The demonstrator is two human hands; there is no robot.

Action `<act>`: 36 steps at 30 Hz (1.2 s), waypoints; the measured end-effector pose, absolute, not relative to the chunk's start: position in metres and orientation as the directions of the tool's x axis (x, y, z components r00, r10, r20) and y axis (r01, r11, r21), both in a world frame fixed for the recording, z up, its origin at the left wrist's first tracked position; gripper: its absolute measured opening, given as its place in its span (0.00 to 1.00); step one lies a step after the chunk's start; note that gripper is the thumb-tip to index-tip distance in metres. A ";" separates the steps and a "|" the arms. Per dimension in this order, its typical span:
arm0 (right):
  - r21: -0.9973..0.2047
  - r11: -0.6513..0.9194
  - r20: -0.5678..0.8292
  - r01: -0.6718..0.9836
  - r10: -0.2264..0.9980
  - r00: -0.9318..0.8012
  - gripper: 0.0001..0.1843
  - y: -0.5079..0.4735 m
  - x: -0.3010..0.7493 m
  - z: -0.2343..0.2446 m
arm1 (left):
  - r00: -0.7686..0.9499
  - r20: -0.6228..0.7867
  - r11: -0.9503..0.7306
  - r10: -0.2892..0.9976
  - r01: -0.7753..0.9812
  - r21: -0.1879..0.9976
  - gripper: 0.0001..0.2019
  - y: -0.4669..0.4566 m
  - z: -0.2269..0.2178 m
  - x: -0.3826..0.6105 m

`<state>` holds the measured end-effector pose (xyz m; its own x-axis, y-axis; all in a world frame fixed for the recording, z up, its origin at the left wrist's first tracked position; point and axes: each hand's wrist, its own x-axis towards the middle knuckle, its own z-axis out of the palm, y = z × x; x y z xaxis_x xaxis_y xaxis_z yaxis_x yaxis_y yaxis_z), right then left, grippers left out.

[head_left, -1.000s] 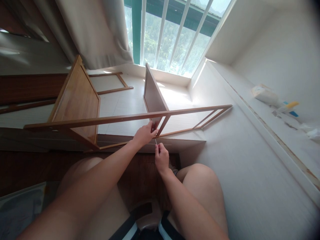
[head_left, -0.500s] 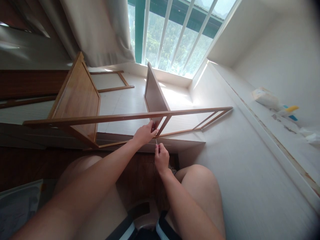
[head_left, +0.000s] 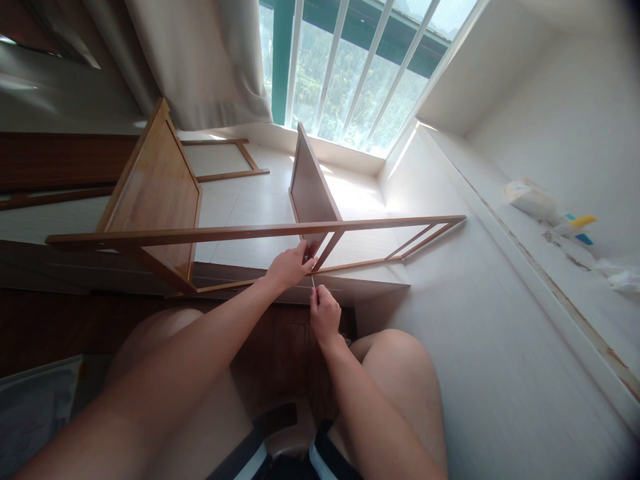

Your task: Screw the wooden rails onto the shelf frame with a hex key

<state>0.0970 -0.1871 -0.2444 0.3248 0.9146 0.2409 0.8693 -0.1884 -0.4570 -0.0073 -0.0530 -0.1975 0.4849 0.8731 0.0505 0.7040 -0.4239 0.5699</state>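
Note:
A long wooden frame (head_left: 220, 236) lies across in front of me, its upper rail rising slightly to the right. My left hand (head_left: 290, 265) is closed around the frame's lower joint, where the short crosspiece (head_left: 328, 251) meets the middle panel (head_left: 311, 180). Just below, my right hand (head_left: 325, 312) pinches a slim metal rod, apparently a hex key (head_left: 313, 282). Its tip points up at the underside of that joint; the contact itself is too small to make out. A wide wooden panel (head_left: 155, 180) stands upright at the frame's left part.
The furniture rests on a pale ledge (head_left: 235, 207) below a barred window (head_left: 350, 73). A small wooden frame (head_left: 233, 177) and brown boards (head_left: 65, 163) lie behind on the left. A white wall (head_left: 480, 307) borders the right; a shelf there holds packets and a yellow-handled item (head_left: 583, 220).
Both hands keep nearly the same place and grip. My view has shifted very slightly; the frame and panels have not visibly moved.

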 end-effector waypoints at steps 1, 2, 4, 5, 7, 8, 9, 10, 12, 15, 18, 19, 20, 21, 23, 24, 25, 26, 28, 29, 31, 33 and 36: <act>-0.456 -0.175 0.245 0.873 0.918 0.312 0.18 -0.187 0.097 -0.244 | 0.485 0.047 -0.422 0.873 0.704 0.570 0.14 -0.053 -0.197 -0.007; -0.457 -0.161 0.248 0.875 0.921 0.300 0.19 -0.187 0.098 -0.244 | 0.487 0.044 -0.422 0.872 0.704 0.571 0.15 -0.054 -0.196 -0.007; -0.461 -0.141 0.253 0.876 0.926 0.282 0.19 -0.186 0.098 -0.243 | 0.487 0.033 -0.416 0.873 0.708 0.571 0.15 -0.054 -0.194 -0.008; -0.463 -0.137 0.253 0.876 0.926 0.279 0.19 -0.186 0.097 -0.243 | 0.486 0.025 -0.411 0.874 0.710 0.571 0.15 -0.055 -0.193 -0.008; -0.464 -0.141 0.252 0.875 0.925 0.283 0.19 -0.185 0.097 -0.243 | 0.479 0.006 -0.395 0.878 0.718 0.573 0.15 -0.056 -0.190 -0.007; -0.464 -0.146 0.249 0.873 0.925 0.287 0.19 -0.185 0.097 -0.243 | 0.474 -0.005 -0.386 0.880 0.722 0.573 0.15 -0.056 -0.188 -0.007; -0.468 -0.153 0.244 0.871 0.925 0.293 0.19 -0.185 0.098 -0.243 | 0.472 -0.013 -0.380 0.882 0.725 0.574 0.15 -0.057 -0.187 -0.007; -0.477 -0.161 0.237 0.864 0.923 0.303 0.19 -0.185 0.098 -0.243 | 0.470 -0.018 -0.376 0.882 0.727 0.574 0.15 -0.057 -0.186 -0.007; -0.526 -0.178 0.217 0.832 0.917 0.334 0.18 -0.184 0.099 -0.243 | 0.472 -0.022 -0.376 0.881 0.728 0.573 0.15 -0.057 -0.185 -0.007; -0.693 -0.183 0.167 0.697 0.900 0.402 0.18 -0.183 0.097 -0.246 | 0.476 -0.013 -0.384 0.879 0.723 0.574 0.15 -0.057 -0.185 -0.006; -0.929 -0.172 0.004 0.328 0.882 0.472 0.19 -0.181 0.089 -0.250 | 0.476 -0.007 -0.386 0.880 0.722 0.575 0.15 -0.057 -0.186 -0.007; -0.973 -0.174 -0.082 0.154 0.876 0.475 0.20 -0.181 0.085 -0.252 | 0.475 -0.007 -0.385 0.880 0.722 0.575 0.15 -0.057 -0.186 -0.007; -0.984 -0.178 -0.167 -0.019 0.872 0.461 0.20 -0.180 0.081 -0.252 | 0.476 -0.006 -0.386 0.880 0.721 0.575 0.15 -0.057 -0.186 -0.007; -0.968 -0.179 -0.238 -0.174 0.868 0.436 0.20 -0.180 0.077 -0.252 | 0.476 -0.004 -0.388 0.879 0.720 0.575 0.15 -0.057 -0.186 -0.007; -0.898 -0.169 -0.333 -0.406 0.864 0.378 0.20 -0.179 0.071 -0.250 | 0.479 0.003 -0.393 0.878 0.717 0.575 0.15 -0.057 -0.186 -0.007; -0.858 -0.165 -0.365 -0.487 0.863 0.350 0.20 -0.179 0.069 -0.247 | 0.479 0.003 -0.393 0.878 0.718 0.575 0.15 -0.057 -0.186 -0.007; -0.819 -0.166 -0.391 -0.549 0.862 0.323 0.20 -0.179 0.068 -0.244 | 0.477 0.000 -0.390 0.879 0.719 0.575 0.15 -0.057 -0.186 -0.006; -0.785 -0.172 -0.414 -0.595 0.861 0.297 0.20 -0.179 0.067 -0.241 | 0.474 -0.005 -0.386 0.880 0.721 0.576 0.15 -0.057 -0.187 -0.006; -0.728 -0.190 -0.447 -0.658 0.860 0.246 0.20 -0.179 0.067 -0.234 | 0.475 -0.011 -0.383 0.880 0.721 0.577 0.15 -0.057 -0.187 -0.006; -0.705 -0.198 -0.459 -0.681 0.860 0.225 0.20 -0.179 0.068 -0.231 | 0.476 -0.009 -0.384 0.879 0.721 0.577 0.15 -0.057 -0.187 -0.006; -0.672 -0.211 -0.475 -0.710 0.858 0.194 0.20 -0.180 0.069 -0.226 | 0.477 -0.002 -0.389 0.879 0.719 0.576 0.16 -0.057 -0.187 -0.006; -0.658 -0.224 -0.485 -0.719 0.856 0.177 0.20 -0.180 0.070 -0.224 | 0.473 -0.004 -0.385 0.881 0.723 0.574 0.16 -0.057 -0.186 -0.006; -0.645 -0.240 -0.498 -0.725 0.852 0.161 0.20 -0.179 0.071 -0.224 | 0.471 -0.008 -0.382 0.882 0.726 0.573 0.17 -0.057 -0.185 -0.006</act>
